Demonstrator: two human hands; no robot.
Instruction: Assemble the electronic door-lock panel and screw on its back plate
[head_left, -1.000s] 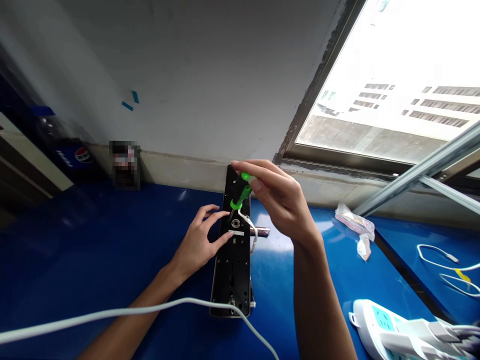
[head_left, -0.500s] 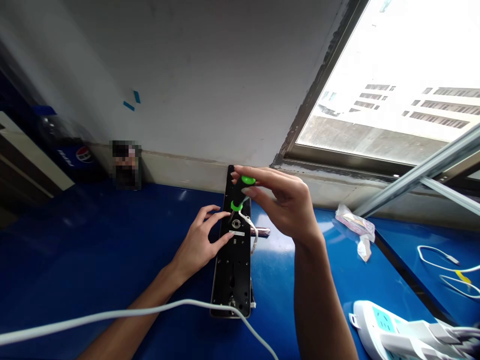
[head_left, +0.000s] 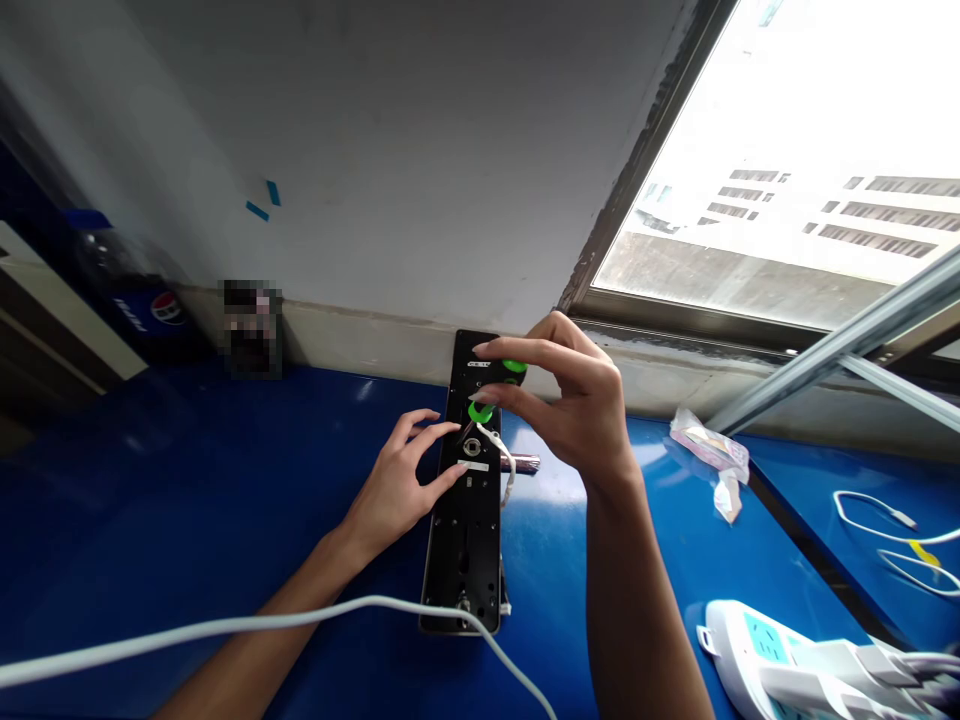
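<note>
A long black door lock plate (head_left: pixel 459 540) lies on the blue table, its far end toward the wall. A round hole with a metal ring and a white label show near its middle. My right hand (head_left: pixel 581 400) grips a green and black screwdriver (head_left: pixel 481 411) between thumb and fingers. The screwdriver leans to the right, its shaft pointing down at the plate just above the ring; its tip is hard to make out. My left hand (head_left: pixel 405 475) rests at the plate's left side, thumb and fingers apart, fingertips on its face. A white wire (head_left: pixel 504 448) bends over the right edge near the handle (head_left: pixel 529 464).
A white cable (head_left: pixel 300 618) crosses in front, over the plate's near end. To the right are a power strip (head_left: pixel 757 650) with plugs, a plastic packet (head_left: pixel 709 445) and a coiled cable (head_left: pixel 885 505). A cola bottle (head_left: pixel 146 305) stands at the back left by the wall.
My right hand has shifted slightly, and the screwdriver's top now tilts further right with the fingers more spread around the handle. My left hand and the lock plate stay put.
</note>
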